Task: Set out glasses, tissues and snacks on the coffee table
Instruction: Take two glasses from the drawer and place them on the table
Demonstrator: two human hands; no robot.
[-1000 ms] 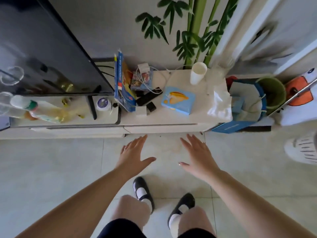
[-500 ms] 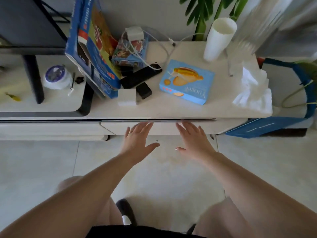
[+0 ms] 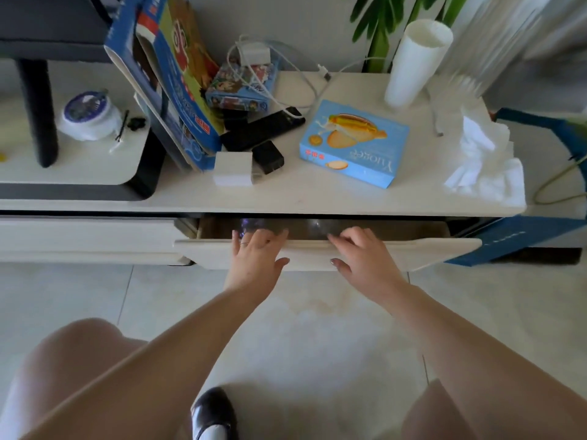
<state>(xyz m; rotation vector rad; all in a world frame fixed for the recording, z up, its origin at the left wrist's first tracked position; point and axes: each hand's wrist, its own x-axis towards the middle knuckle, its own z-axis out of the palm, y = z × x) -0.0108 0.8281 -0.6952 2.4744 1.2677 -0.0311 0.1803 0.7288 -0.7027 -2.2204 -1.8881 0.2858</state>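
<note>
Where the drawer sits: drawer [image 3: 317, 254] is the landmark, pulled slightly out from under the desk [image 3: 317, 195] top.
Knees and shoe: nearest the camera, below the drawer; bare knees at both lower corners, one black shoe [image 3: 212, 414] cut off by the bottom edge.
Left hand: left hand [image 3: 255, 258] has fingers curled over the drawer's top front edge, thumb on its face, gripping it.
Right hand: right hand [image 3: 360, 255] grips the same edge, just right of the left one, fingers hooked over.
Drawer contents: dark, shiny and hard to make out.
Snack box: light blue snack box [image 3: 354, 142] lies flat on the desk just above the drawer; upside-down lettering looks like "Yuoee", not certain.
Tissues: white tissues [image 3: 482, 166] are heaped above the drawer's right end.
Cups: white stack of cups [image 3: 416, 61] stands farther back; beside it something clear and blurred.
Left clutter: black remote [image 3: 263, 130], chargers, cartoon box, tall blue books with unreadable print.
</note>
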